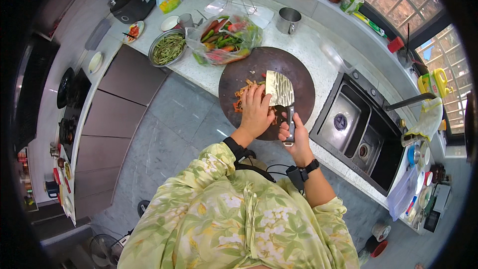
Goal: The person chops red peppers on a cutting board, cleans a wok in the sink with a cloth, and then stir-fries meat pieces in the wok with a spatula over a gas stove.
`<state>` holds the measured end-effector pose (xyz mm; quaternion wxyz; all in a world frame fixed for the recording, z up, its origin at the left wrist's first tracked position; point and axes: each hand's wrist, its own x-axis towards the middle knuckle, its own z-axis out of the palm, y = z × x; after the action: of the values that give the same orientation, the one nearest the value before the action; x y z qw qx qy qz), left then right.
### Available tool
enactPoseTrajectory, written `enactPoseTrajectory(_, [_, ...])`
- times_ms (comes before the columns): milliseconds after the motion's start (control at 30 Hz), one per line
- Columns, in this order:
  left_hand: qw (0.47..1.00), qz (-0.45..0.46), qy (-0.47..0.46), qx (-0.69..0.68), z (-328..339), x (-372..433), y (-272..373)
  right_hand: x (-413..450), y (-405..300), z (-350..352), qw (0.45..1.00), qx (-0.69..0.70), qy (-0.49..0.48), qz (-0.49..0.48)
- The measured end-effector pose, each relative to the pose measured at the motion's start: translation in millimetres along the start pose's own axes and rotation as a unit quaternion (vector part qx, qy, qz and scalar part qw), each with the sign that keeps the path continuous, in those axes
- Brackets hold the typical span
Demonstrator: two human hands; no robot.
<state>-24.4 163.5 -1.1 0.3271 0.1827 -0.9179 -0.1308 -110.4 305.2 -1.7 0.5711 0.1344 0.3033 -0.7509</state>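
Note:
My right hand (298,134) grips the dark handle of a cleaver (279,89). Its broad, shiny blade lies over a round, dark chopping board (298,67), pointing away from me. On the board's left part sits a heap of brown-orange chopped food (239,105), with a few pieces also showing beneath the blade's handle end. My left hand (257,114) rests over this heap, its fingertips close against the blade's left edge. What lies under that palm is hidden, so I cannot tell whether it grips any pieces.
Beyond the board stand a plastic bag of peppers (227,41), a metal bowl of green beans (168,48) and a metal mug (288,20). A black double sink (345,119) is at the right. A stove (74,108) runs along the left counter.

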Motion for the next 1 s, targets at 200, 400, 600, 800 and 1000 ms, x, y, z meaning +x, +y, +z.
enactPoseTrajectory(200, [1.000, 0.000, -0.007, 0.005, 3.9, -2.0, -0.2, 0.8, -2.2, 7.0, 0.999, -0.015, -0.032, 0.019])
enactPoseTrajectory(400, [0.998, -0.019, 0.025, 0.053, -10.6, -7.6, -16.0, 2.5, -2.7, 9.4, 0.983, -0.169, -0.029, -0.064])
enactPoseTrajectory(600, [0.988, -0.148, 0.000, 0.049, -71.6, -56.2, -64.5, 30.1, -38.9, -5.4, 0.433, -0.812, 0.147, -0.361])
enactPoseTrajectory(800, [0.933, -0.314, 0.098, 0.146, -140.4, -116.2, -132.8, 55.9, -39.5, -25.7, 0.324, -0.861, 0.139, -0.367])
enactPoseTrajectory(1000, [0.862, -0.414, 0.202, 0.209, -218.8, -189.0, -190.4, 60.2, -31.1, -10.1, 0.276, -0.878, 0.168, -0.354])
